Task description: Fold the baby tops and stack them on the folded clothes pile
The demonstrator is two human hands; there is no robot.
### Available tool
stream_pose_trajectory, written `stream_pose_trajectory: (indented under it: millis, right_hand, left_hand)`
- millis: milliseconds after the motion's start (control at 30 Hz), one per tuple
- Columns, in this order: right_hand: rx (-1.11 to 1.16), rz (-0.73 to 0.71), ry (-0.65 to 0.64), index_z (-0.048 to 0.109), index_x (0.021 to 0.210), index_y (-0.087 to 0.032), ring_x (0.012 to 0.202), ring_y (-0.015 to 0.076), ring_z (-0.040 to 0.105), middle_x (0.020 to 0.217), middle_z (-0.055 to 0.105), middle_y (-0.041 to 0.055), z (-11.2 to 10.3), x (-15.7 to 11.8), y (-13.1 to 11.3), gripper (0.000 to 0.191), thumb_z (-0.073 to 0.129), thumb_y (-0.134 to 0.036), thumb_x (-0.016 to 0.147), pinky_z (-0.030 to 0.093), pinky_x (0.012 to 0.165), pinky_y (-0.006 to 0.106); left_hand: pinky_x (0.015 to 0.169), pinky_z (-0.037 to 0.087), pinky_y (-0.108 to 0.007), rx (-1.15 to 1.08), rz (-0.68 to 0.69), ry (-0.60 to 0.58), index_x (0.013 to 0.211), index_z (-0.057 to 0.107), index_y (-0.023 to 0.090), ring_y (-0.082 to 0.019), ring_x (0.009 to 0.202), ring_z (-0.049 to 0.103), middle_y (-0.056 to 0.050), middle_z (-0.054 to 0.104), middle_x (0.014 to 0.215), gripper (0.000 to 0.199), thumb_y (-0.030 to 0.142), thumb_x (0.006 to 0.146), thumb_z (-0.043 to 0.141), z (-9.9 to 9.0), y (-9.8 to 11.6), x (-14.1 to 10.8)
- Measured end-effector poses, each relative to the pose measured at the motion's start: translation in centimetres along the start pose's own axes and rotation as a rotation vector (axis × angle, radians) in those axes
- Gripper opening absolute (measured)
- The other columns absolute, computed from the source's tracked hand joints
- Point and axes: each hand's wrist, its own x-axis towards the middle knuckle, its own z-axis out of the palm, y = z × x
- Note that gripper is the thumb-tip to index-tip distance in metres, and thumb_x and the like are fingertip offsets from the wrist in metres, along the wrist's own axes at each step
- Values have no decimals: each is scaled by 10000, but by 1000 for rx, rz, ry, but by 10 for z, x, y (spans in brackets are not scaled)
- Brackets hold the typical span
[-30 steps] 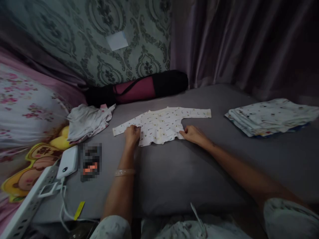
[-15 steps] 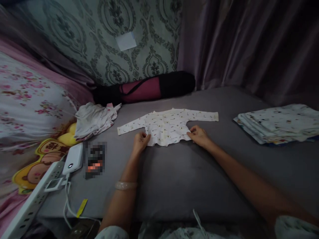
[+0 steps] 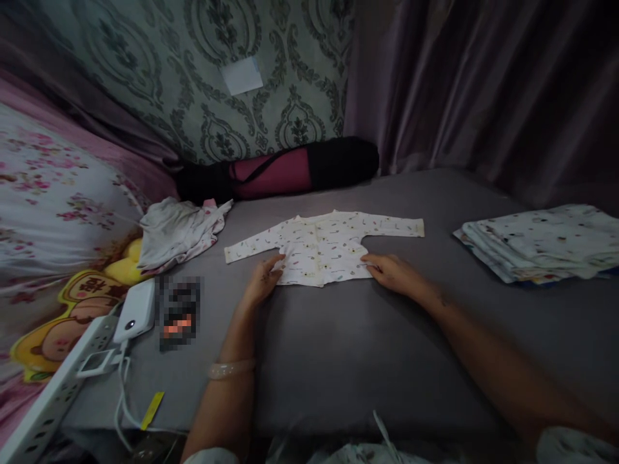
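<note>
Slightly spread, the grip of the left hand is touching the side edge of the small patterned shirt, with thumb and finger standing a little apart. At the opposite side edge, the fingers of the right hand are touching the cloth near the lower corner; whether they are pinching it, I cannot tell. Between the two hands, the shirt is lying flat on the gray sheet, and both its sleeves are stretching outward, beyond the hands. Its lower hem is facing the person.

Well apart on the right, a stack of folded clothes is resting on the same sheet. On the left side, a crumpled white garment is lying beside the floral fabric. Nearer to the person, a white power bank is lying close to the white power strip, and a blurred dark object is resting just beside it. Behind the shirt, a long black and pink bag is lying along the patterned wall.
</note>
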Motion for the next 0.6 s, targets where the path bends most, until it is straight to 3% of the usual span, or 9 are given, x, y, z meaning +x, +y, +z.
stream_pose_trajectory:
  millis: [100,200,267,367,433,500,600]
  right_hand:
    - [-70,44,-41,591,1286,-289,1062,293,608,1153,670,91,-10,-3,-4,395,446,-292,919,451,866,404]
    - [-132,52,-93,698,1091,-269,1011,292,622,1052,695,91,-20,-2,-11,301,458,-273,909,454,845,404]
    - [-140,-27,-52,717,979,-220,982,272,627,1020,691,108,-19,5,-19,310,412,-246,925,459,847,384]
    - [-63,-254,72,662,1116,-154,1125,231,566,1186,631,134,-3,29,-33,375,333,-173,938,417,972,336]
    - [-10,-325,74,571,1272,-105,1296,218,433,1366,517,144,12,51,-42,423,323,-162,934,320,1086,321]
    - [40,-270,37,473,1370,-66,1386,212,309,1471,398,149,23,74,-48,475,304,-182,942,249,1137,325]
    - [86,-124,-14,367,1447,-81,1428,208,215,1531,297,132,28,100,-52,518,271,-254,969,194,1160,338]
  left_hand:
    - [841,470,-346,88,31,-40,1193,651,212,-188,799,572,-59,603,884,414,213,809,493,-6,-2,-3]
    - [858,470,-355,180,16,-67,1093,696,209,-204,834,575,-70,603,887,357,194,789,508,-13,5,-3]
    - [888,459,-372,256,12,-4,1027,707,197,-232,910,577,-97,605,940,304,187,793,513,-11,20,0]
    - [924,448,-371,257,137,83,1037,675,189,-242,1007,565,-123,597,1046,272,226,863,469,9,59,7]
    - [962,435,-361,204,304,7,1082,645,190,-231,1054,553,-113,602,1073,278,277,894,459,30,84,9]
    - [1016,404,-379,215,409,-68,1097,630,170,-243,1120,531,-122,598,1129,294,310,896,469,51,101,10]
    - [1124,294,-415,224,424,-122,1255,529,132,-257,1320,396,-141,509,1351,387,265,914,404,72,107,7]
